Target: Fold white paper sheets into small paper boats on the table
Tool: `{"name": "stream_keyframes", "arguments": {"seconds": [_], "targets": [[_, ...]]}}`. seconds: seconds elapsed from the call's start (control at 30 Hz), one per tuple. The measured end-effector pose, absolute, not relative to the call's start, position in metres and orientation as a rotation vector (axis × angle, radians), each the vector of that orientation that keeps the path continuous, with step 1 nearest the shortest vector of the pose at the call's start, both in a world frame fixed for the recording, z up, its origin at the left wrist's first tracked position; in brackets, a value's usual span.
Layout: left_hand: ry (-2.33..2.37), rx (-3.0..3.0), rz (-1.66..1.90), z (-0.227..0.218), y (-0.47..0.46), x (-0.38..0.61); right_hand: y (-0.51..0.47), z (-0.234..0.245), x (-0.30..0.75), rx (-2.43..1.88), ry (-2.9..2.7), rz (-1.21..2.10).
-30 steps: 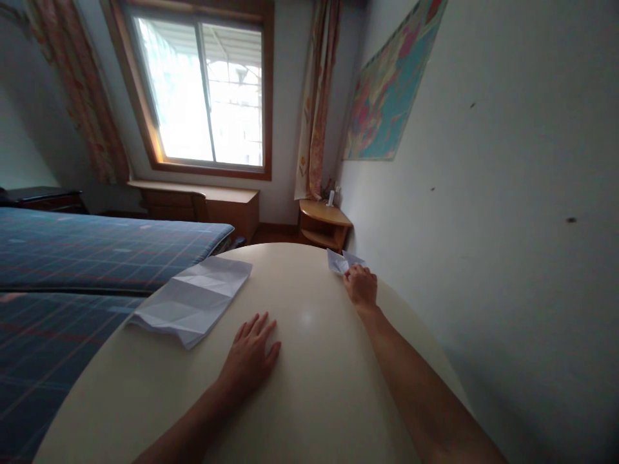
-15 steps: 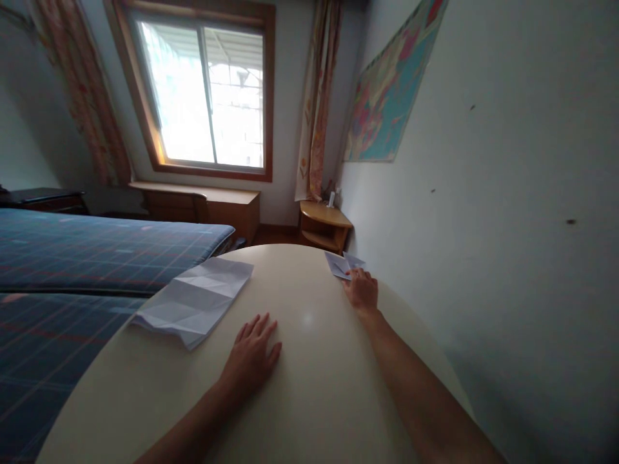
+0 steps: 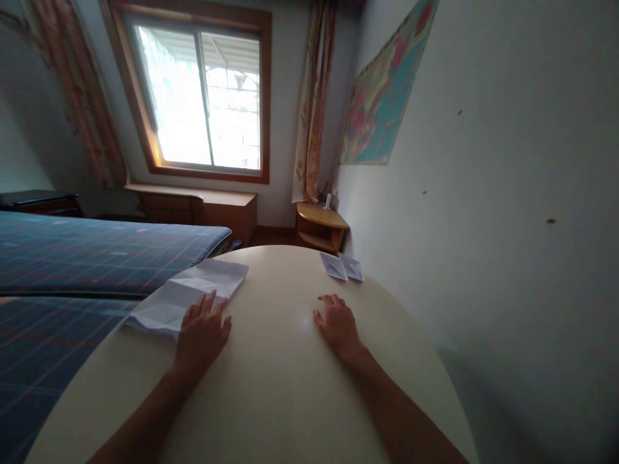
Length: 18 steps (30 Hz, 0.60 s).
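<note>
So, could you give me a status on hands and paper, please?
Left hand open, fingertips on creased sheet. Right hand open on table. Small folded piece apart, beyond it.

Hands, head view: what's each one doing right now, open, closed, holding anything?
Left hand: open, flat, fingers on the creased paper sheet, gripping nothing.
Right hand: open, palm down on the table, empty, clear of the folded paper.

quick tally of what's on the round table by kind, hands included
large creased sheet: 1
small folded papers: 2, as far as I can tell, lying side by side
hands: 2, left hand with fingertips on the sheet, right hand flat on bare table
total: 5
</note>
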<state>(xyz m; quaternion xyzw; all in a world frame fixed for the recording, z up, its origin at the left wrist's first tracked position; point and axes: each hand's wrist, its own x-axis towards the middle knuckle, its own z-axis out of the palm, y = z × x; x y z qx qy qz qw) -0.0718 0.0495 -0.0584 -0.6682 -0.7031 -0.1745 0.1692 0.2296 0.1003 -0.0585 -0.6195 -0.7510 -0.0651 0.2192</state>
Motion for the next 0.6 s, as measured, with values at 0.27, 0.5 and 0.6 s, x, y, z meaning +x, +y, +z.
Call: {"name": "stream_keyframes", "arguments": {"seconds": [0.27, 0.5, 0.6], "targets": [[-2.285, -1.897, -0.29, -0.06, 0.054, -0.1, 0.087, -0.064, 0.233, -1.6, -2.236, 0.042], [-2.269, -1.942, -0.044, -0.05, 0.058, -0.104, 0.085, -0.055, 0.236, -1.636, -2.306, 0.13], [-2.282, -1.922, -0.044, -0.05, 0.06, -0.106, 0.083, -0.055, 0.237, -1.645, -2.31, 0.155]]}}
